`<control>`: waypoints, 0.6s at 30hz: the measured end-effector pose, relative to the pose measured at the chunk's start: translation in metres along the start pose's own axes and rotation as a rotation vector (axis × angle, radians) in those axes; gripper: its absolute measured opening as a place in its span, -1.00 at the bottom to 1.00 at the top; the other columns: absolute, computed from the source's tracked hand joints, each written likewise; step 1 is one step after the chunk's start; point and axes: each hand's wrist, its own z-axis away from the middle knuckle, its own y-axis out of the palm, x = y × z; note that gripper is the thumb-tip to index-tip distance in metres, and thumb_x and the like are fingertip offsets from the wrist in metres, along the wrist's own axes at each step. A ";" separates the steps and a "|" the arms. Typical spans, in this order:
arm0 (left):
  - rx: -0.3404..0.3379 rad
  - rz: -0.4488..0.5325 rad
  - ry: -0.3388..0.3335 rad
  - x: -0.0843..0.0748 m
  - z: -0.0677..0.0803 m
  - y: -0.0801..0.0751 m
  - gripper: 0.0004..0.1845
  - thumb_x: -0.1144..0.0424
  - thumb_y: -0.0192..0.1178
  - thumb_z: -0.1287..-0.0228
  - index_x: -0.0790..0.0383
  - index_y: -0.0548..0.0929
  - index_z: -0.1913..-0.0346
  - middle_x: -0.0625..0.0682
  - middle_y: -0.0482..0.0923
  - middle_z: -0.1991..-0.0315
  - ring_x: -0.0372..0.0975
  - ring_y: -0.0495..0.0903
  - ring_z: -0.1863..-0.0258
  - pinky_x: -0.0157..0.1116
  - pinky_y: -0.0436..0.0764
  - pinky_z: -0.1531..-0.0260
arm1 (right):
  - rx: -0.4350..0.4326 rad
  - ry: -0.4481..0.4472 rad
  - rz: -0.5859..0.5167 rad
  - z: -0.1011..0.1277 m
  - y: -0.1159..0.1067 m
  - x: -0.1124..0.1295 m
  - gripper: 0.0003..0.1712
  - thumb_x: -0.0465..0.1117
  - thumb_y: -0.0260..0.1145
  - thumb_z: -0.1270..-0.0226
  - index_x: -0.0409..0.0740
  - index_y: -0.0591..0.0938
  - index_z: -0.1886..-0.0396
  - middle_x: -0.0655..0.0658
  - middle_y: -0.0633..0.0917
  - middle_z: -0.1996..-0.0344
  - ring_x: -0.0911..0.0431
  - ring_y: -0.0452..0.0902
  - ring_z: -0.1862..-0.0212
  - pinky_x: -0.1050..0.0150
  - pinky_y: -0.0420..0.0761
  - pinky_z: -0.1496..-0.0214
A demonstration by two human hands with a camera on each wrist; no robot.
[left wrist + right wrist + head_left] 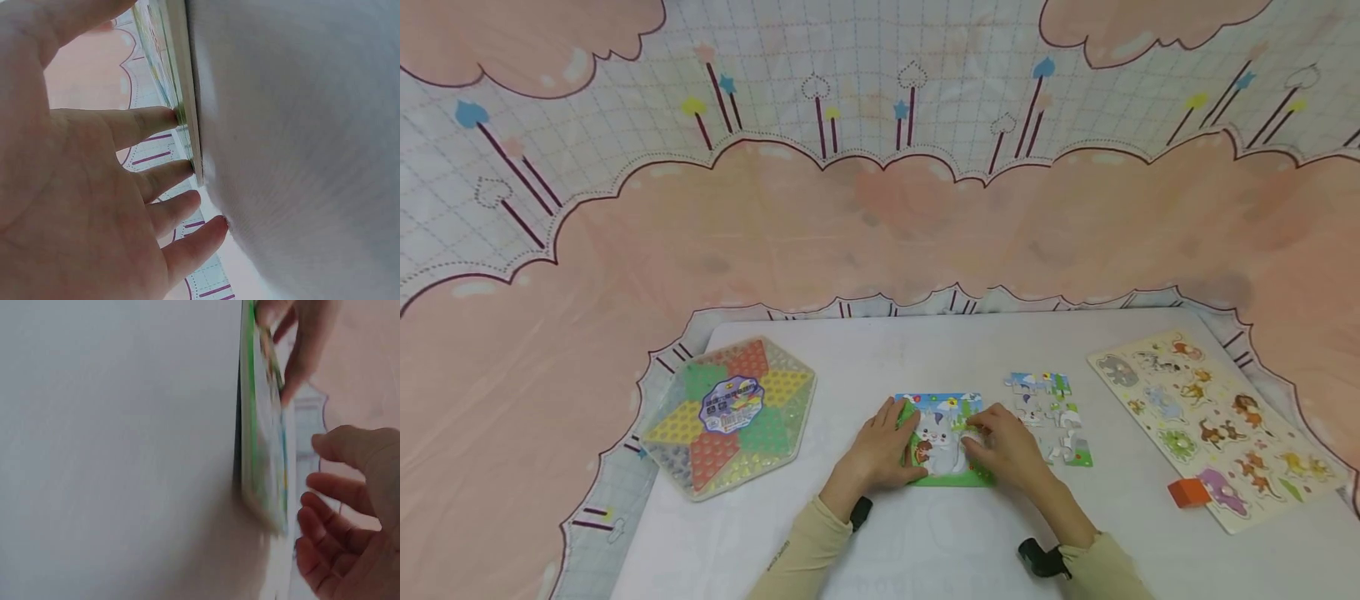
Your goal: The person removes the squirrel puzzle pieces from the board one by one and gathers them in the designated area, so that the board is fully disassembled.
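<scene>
Near the tabletop's (925, 350) front edge lies a colourful cardboard cat jigsaw puzzle board (942, 467). The left hand (880, 450) rests flat, fingers straight, on its left edge; the right hand (1009, 450) presses loosely curled fingers onto its right side.

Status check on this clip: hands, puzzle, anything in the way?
Left hand open, fingers resting on cat puzzle left edge. Right hand open, fingers on its right side. Puzzle flat on table. Loose-piece puzzle beside it, clear of both hands.

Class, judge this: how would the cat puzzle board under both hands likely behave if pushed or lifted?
The cat puzzle board looks thin, flat and stiff-edged, so probably light and rigid. On the smooth white table it would likely slide, not roll. Tilted, pieces might drop out.
</scene>
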 end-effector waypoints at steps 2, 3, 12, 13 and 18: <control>0.000 0.007 -0.004 0.000 0.000 0.000 -0.09 -0.19 0.30 -0.20 0.24 0.28 -0.48 0.31 0.02 -0.50 0.15 -0.02 -0.50 0.08 0.29 -0.31 | 0.021 -0.008 0.007 -0.006 0.008 0.009 -0.74 -0.22 0.49 -0.16 -0.24 0.74 0.18 -0.01 0.54 0.35 0.18 0.42 0.34 0.25 0.50 0.30; 0.001 0.011 -0.005 0.000 0.001 -0.001 -0.09 -0.19 0.30 -0.19 0.24 0.28 -0.48 0.32 0.01 -0.50 0.16 -0.02 -0.50 0.08 0.30 -0.30 | 0.030 -0.008 0.009 -0.009 0.012 0.013 -0.74 -0.21 0.49 -0.16 -0.25 0.74 0.18 0.00 0.53 0.36 0.19 0.39 0.36 0.26 0.48 0.32; 0.004 0.012 0.009 -0.002 0.002 -0.005 -0.04 -0.17 0.32 -0.19 0.38 0.24 -0.47 0.36 0.02 -0.50 0.14 0.05 -0.49 0.06 0.28 -0.33 | 0.097 0.020 0.010 -0.030 0.032 0.031 -0.67 -0.16 0.46 -0.19 -0.29 0.73 0.13 -0.01 0.46 0.43 0.18 0.29 0.46 0.27 0.34 0.47; 0.007 0.007 0.005 -0.002 0.002 -0.005 -0.02 -0.17 0.33 -0.18 0.41 0.22 -0.47 0.36 0.02 -0.50 0.13 0.06 -0.49 0.04 0.28 -0.33 | 0.098 0.018 0.016 -0.032 0.033 0.032 -0.67 -0.16 0.46 -0.19 -0.30 0.73 0.12 -0.01 0.46 0.42 0.18 0.30 0.45 0.27 0.36 0.46; 0.017 -0.007 -0.015 0.000 0.001 -0.006 0.06 -0.19 0.36 -0.15 0.48 0.16 -0.46 0.33 0.06 -0.49 0.09 0.10 -0.48 -0.01 0.29 -0.34 | 0.093 0.022 0.022 -0.036 0.040 0.035 -0.66 -0.18 0.45 -0.18 -0.31 0.73 0.11 -0.02 0.47 0.40 0.19 0.33 0.42 0.27 0.40 0.43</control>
